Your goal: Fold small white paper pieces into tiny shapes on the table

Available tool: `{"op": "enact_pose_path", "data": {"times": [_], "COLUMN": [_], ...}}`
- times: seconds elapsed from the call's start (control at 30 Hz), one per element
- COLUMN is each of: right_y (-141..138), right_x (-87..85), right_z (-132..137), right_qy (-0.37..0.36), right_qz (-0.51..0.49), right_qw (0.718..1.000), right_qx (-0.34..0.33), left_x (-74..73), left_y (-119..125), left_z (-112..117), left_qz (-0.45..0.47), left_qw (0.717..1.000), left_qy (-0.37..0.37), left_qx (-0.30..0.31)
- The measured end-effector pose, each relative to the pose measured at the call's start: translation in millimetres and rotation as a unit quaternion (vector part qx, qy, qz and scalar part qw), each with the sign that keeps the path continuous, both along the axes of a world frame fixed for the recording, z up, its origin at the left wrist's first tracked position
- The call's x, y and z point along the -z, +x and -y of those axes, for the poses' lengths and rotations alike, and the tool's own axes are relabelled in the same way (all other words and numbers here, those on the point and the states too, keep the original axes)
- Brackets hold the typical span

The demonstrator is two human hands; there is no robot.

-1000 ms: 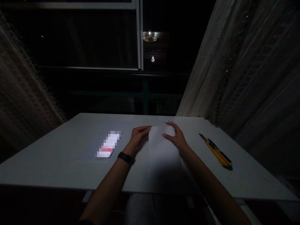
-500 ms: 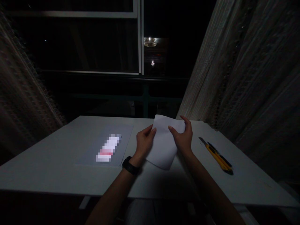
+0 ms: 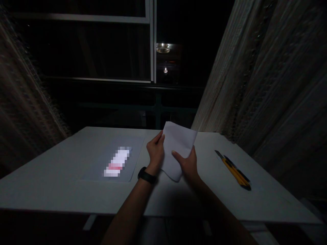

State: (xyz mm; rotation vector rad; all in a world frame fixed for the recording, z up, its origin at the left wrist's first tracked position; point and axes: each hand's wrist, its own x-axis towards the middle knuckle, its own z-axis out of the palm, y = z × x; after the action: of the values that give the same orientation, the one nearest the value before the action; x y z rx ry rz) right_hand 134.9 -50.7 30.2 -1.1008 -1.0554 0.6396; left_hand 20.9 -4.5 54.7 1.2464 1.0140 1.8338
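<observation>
A white sheet of paper, seemingly folded, is held tilted above the table in both hands. My left hand, with a dark band on its wrist, pinches the paper's left edge between thumb and fingers. At the lower right edge, my right hand grips it with the thumb laid across the front face. The fingers of the right hand behind the paper are mostly hidden.
On the white table, a yellow utility knife with its blade out lies at the right, beside a dark pen-like object. At the left, a blurred-out bright rectangle rests on flat paper sheets. Curtains hang on both sides.
My right hand has slid down and left along the paper, from its upper right to its lower right edge. The paper has shifted slightly left and up.
</observation>
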Motion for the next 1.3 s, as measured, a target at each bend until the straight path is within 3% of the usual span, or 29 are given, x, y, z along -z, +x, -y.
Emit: {"op": "enact_pose_path", "data": {"times": [0.2, 0.3, 0.4, 0.47, 0.57, 0.7, 0.77, 0.83, 0.97, 1.3], "right_y": [-9, -11, -1, 13, 38, 56, 58, 57, 55, 48], "right_x": [4.5, 9.6, 4.0, -10.7, -46.8, -97.4, -114.2, -123.6, -125.6, -115.1], "right_z": [3, 2, 0, -3, -12, -24, -28, -29, -26, -18], "right_qy": [0.009, 0.004, 0.057, 0.097, 0.101, 0.043, 0.003, -0.024, -0.026, -0.010], "right_qz": [0.069, 0.064, 0.035, 0.028, 0.113, 0.271, 0.319, 0.344, 0.348, 0.294], "right_qw": [0.995, 0.996, 0.998, 0.995, 0.988, 0.953, 0.928, 0.914, 0.920, 0.952], "right_qx": [0.071, 0.062, 0.018, 0.002, 0.005, -0.129, -0.193, -0.214, -0.177, -0.086], "left_x": [2.6, 5.2, 6.6, 6.1, 3.0, -2.6, -5.3, -8.3, -15.1, -31.1], "left_y": [0, 0, -1, -2, -2, -2, -1, 0, 2, 6], "left_z": [-2, -1, 1, 4, 8, 15, 18, 21, 27, 28], "left_qz": [0.017, 0.034, 0.020, -0.007, -0.042, -0.088, -0.109, -0.117, -0.107, -0.179], "left_qw": [0.999, 0.999, 0.999, 0.998, 0.996, 0.993, 0.990, 0.989, 0.989, 0.975], "left_qy": [-0.035, -0.039, 0.002, 0.037, 0.065, 0.079, 0.084, 0.083, 0.088, 0.130], "left_qx": [0.017, 0.001, -0.030, -0.041, -0.040, -0.014, 0.007, 0.031, 0.057, 0.015]}}
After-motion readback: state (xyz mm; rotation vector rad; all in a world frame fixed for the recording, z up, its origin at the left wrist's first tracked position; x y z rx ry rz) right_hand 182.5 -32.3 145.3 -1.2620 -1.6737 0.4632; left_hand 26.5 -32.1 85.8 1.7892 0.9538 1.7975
